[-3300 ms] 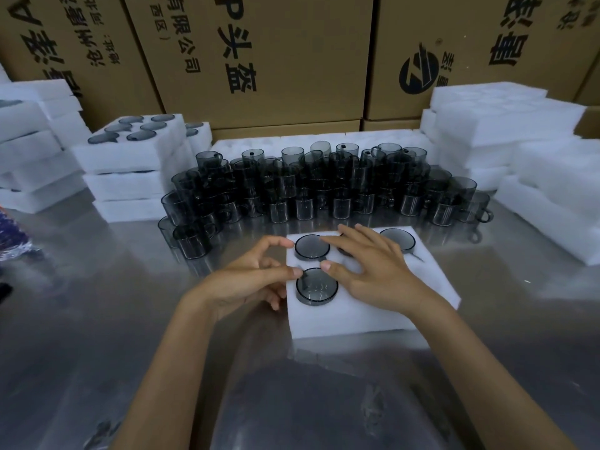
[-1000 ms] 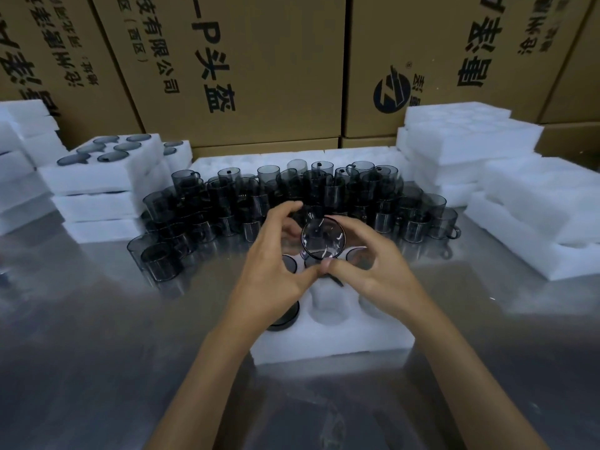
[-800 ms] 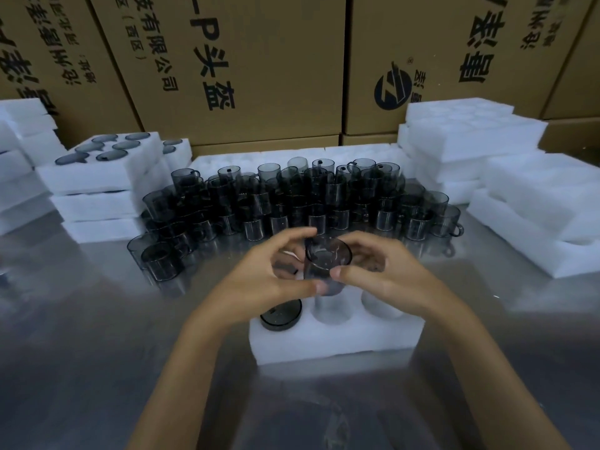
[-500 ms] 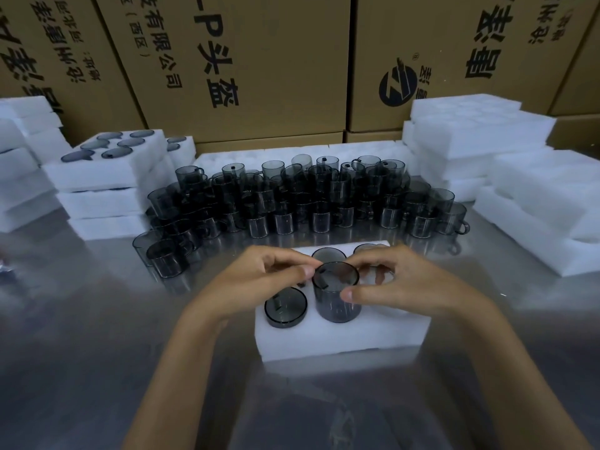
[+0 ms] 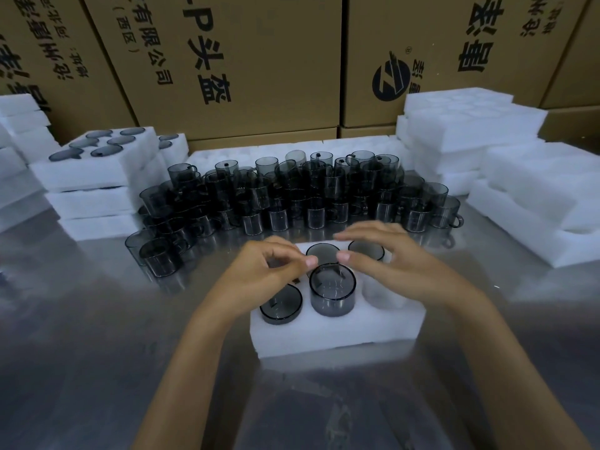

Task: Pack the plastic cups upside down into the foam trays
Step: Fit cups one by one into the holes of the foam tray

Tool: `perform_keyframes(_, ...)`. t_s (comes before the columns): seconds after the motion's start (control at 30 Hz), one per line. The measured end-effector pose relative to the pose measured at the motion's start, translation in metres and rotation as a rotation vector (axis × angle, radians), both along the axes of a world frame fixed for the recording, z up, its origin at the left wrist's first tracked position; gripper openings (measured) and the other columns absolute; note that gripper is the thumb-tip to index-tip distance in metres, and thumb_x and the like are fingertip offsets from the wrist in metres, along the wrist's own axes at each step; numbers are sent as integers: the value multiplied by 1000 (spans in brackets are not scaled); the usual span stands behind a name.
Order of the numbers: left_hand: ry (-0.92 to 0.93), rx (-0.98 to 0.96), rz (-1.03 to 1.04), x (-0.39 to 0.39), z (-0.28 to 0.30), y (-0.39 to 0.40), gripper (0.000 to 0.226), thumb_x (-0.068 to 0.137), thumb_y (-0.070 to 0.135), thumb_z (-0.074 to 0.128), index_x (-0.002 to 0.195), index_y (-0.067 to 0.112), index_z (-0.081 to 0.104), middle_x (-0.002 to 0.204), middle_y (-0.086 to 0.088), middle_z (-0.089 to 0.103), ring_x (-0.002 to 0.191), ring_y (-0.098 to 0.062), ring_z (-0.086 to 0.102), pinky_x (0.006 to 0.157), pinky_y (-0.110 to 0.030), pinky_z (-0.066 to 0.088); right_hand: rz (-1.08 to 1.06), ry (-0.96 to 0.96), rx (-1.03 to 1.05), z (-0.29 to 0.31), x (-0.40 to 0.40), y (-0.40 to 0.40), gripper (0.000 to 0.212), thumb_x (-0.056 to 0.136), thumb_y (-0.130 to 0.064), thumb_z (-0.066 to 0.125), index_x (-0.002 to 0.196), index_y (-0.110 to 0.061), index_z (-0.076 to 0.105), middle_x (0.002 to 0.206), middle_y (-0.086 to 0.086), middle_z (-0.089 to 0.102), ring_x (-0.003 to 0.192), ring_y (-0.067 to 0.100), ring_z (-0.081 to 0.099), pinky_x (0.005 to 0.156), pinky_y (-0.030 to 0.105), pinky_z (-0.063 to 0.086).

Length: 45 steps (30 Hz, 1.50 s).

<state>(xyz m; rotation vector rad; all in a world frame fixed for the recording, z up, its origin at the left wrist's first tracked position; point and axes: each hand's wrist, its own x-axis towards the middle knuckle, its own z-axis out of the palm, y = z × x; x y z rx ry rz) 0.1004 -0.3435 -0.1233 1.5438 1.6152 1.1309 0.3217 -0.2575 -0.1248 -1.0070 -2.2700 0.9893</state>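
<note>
On a shiny steel table (image 5: 97,319) fronting brown cardboard boxes (image 5: 227,60), a white foam tray (image 5: 337,332) holds a smoky grey plastic cup (image 5: 331,293) inverted, half-sunk in its middle front hole. Left hand (image 5: 259,280) and right hand (image 5: 396,267) hover just above, fingers loosely curled, grasping nothing; the left hand partly hides the tray's rear-left hole.

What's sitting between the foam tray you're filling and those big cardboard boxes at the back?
In the head view, a crowd of loose smoky plastic cups stands between the foam tray and the cardboard boxes.

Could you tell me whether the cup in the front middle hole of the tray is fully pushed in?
Not yet: the cup stands well above the foam tray, unlike its sunken neighbour.
</note>
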Motion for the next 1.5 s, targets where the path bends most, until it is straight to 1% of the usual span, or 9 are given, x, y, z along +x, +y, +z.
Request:
perform_keyframes(0.07, 80, 38, 71, 5, -3, 3, 15, 78, 41, 77, 89, 31, 77, 112, 14, 62, 114, -1, 55, 98, -20, 38, -92, -59, 34, -3, -4, -1, 63, 76, -70, 60, 136, -50, 54, 149, -24, 39, 144, -2, 17, 123, 38, 16)
perform_keyframes(0.17, 176, -59, 107, 4, -3, 4, 42, 78, 50, 77, 117, 42, 63, 137, 18, 48, 137, -8, 37, 116, -40, 31, -103, -90, -47, -4, -2, 0, 84, 63, -82, 57, 142, -56, 42, 160, -23, 23, 148, -3, 4, 125, 45, 9)
perform_keyframes(0.33, 70, -324, 20, -9, 0, -1, 114, 48, 77, 81, 147, 53, 31, 163, 16, 18, 150, -9, 16, 120, -41, 24, -75, -77, -154, -9, 1, 7, 93, 61, -83, 66, 145, -59, 35, 163, -25, 15, 150, -1, 4, 122, 38, 12)
perform_keyframes(0.57, -33, -430, -13, -10, -3, 2, 146, 35, 67, 90, 154, 51, 8, 167, 14, -6, 153, -17, 10, 123, -45, 18, 42, -77, -379, -12, 8, 16, 127, 40, -85, 78, 150, -59, 19, 164, -29, -3, 151, 4, 6, 117, 32, 17)
perform_keyframes(0.73, 93, -497, 30, -4, -2, 3, 138, 46, 60, 82, 154, 50, -3, 163, 12, -24, 153, -15, -10, 121, -41, 10, 8, -163, -365, -12, 5, 15, 132, 40, -81, 75, 153, -58, 10, 163, -27, -14, 154, 11, 4, 119, 37, 18)
perform_keyframes(0.93, 124, -521, 62, 3, -1, 7, 116, 75, 44, 83, 154, 50, -1, 162, 10, -27, 154, -19, -5, 120, -42, 15, -75, -168, -327, -13, -2, 10, 103, 73, -57, 79, 155, -53, 16, 164, -25, -11, 154, 11, 8, 117, 34, 20)
perform_keyframes(1.17, 153, -519, 88, 7, 0, 10, 110, 81, 38, 80, 154, 52, -2, 163, 7, -26, 154, -22, 1, 119, -42, 18, -218, -165, -149, -20, -16, -1, 89, 82, -49, 77, 153, -50, 24, 167, -18, 4, 155, 15, 5, 122, 40, 16)
perform_keyframes(1.33, 142, -387, 75, 7, -4, 7, 111, 78, 37, 83, 155, 50, 4, 166, 8, -15, 154, -14, 2, 120, -38, 17, -246, -97, -102, -21, -10, 1, 90, 73, -54, 83, 150, -47, 37, 163, -16, 17, 153, 18, 11, 120, 40, 20)
perform_keyframes(1.5, 111, -172, 77, 2, -12, 1, 102, 71, 39, 87, 151, 48, 25, 166, 10, 12, 151, -9, 16, 121, -42, 26, -279, -19, -41, -27, -7, 2, 82, 65, -59, 85, 138, -43, 51, 137, -21, 33, 137, 9, 20, 103, 26, 22)
